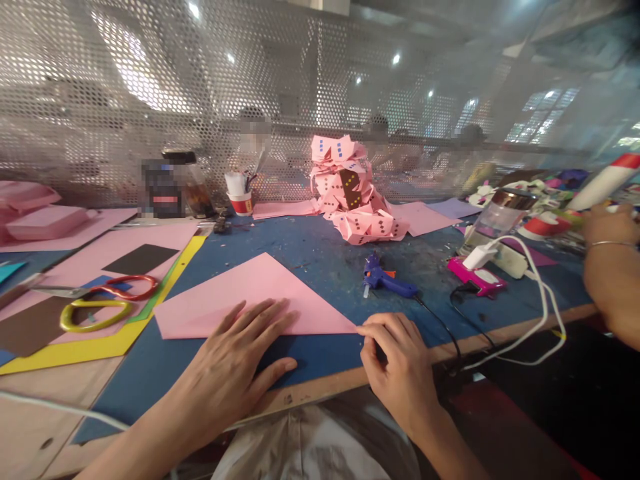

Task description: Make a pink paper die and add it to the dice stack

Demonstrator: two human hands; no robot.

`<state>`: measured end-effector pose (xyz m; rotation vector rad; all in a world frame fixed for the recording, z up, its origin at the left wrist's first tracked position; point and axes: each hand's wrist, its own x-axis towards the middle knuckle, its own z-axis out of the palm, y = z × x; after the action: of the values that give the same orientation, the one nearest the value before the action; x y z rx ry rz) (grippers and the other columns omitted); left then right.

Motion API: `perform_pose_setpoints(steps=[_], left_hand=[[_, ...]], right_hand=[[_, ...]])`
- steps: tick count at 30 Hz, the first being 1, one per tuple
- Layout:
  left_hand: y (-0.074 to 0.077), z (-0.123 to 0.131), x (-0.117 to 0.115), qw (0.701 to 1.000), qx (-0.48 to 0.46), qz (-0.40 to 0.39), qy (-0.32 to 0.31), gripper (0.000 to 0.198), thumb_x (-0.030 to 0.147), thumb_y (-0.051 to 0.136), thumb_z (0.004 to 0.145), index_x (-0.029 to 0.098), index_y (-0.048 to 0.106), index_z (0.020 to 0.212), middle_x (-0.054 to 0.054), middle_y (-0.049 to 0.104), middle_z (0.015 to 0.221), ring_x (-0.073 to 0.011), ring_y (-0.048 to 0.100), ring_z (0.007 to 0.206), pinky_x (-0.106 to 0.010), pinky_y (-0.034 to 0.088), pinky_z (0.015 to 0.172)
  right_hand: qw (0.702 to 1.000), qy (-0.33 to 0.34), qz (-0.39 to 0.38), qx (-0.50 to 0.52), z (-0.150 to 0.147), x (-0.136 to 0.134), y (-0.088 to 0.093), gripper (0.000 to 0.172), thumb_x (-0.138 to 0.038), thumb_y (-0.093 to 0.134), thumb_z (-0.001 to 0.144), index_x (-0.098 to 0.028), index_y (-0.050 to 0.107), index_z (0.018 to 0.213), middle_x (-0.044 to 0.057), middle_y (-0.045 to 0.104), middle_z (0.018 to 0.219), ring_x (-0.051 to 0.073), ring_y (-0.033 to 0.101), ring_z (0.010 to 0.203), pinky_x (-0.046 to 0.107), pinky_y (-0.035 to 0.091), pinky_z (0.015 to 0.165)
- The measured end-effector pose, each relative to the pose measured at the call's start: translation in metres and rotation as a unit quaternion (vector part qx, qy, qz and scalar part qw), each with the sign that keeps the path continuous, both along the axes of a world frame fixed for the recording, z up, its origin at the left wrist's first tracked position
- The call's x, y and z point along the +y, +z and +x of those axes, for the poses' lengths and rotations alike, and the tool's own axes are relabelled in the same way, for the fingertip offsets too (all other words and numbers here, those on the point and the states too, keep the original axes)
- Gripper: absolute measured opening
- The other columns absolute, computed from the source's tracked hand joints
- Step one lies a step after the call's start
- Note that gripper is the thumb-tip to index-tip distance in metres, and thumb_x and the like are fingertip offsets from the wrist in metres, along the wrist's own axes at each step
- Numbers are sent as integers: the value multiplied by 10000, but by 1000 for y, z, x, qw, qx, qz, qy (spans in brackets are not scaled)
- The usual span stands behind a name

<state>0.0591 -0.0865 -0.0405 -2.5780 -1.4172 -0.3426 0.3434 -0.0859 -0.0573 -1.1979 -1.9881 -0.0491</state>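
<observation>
A pink sheet of paper folded into a triangle [250, 290] lies on the blue table top [320, 257] in front of me. My left hand [235, 363] rests flat on its near edge, fingers stretched and spread. My right hand [397, 363] is curled, its fingertips pinching the triangle's right corner against the table.
A heap of pink paper dice [353, 193] stands at the back centre. A blue glue gun [383, 279] lies right of the sheet, its cord running off the edge. Scissors [107, 300] sit on coloured card at left. Another person's arm [613, 273] holds a glue bottle [603, 183] at far right.
</observation>
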Motion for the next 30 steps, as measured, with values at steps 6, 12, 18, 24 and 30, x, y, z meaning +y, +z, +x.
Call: perform_pose_setpoints(steps=[6,12,18,24,30], left_hand=[[1,1,0,1000,-1,1,1,635,573,490,959,316,372,1527,-38,399,1596,-273,407,1440,-532,286,1198],[-1,-2,1,1000,10,-1,0,650,577,478,962,311,352,1541,-30,374,1607,-275,392,1450,-537,294,1195],[-1,-2,1,1000,3,-3,-4,663,561,491,963,314,323,1555,-26,360,1614,-280,392,1451,-535,313,1190],[-7,-6,-1,1000,14,13,-18,710,547,495,966,302,246,1585,-42,335,1627,-277,365,1466,-508,306,1196],[-11,-10,-2,998,23,34,-38,717,532,496,971,337,198,1594,-19,256,1658,-282,282,1504,-506,251,1219]], right_hand=[[1000,11,-6,-17,3,-3,1,285,-9,497,848,-199,651,993,64,650,987,231,566,925,407,454,825],[999,28,-14,-23,8,-9,1,380,13,466,859,-201,651,1113,68,655,1083,243,562,1002,422,470,865],[999,37,-16,-19,9,-9,-2,423,17,447,873,-207,647,1170,71,653,1111,247,559,1021,436,485,873],[999,39,-12,-16,10,-9,-3,420,13,446,873,-207,653,1163,76,656,1114,253,560,1023,447,490,873],[999,42,-10,-15,11,-8,-4,416,15,454,875,-209,651,1165,69,658,1113,248,560,1018,442,491,875]])
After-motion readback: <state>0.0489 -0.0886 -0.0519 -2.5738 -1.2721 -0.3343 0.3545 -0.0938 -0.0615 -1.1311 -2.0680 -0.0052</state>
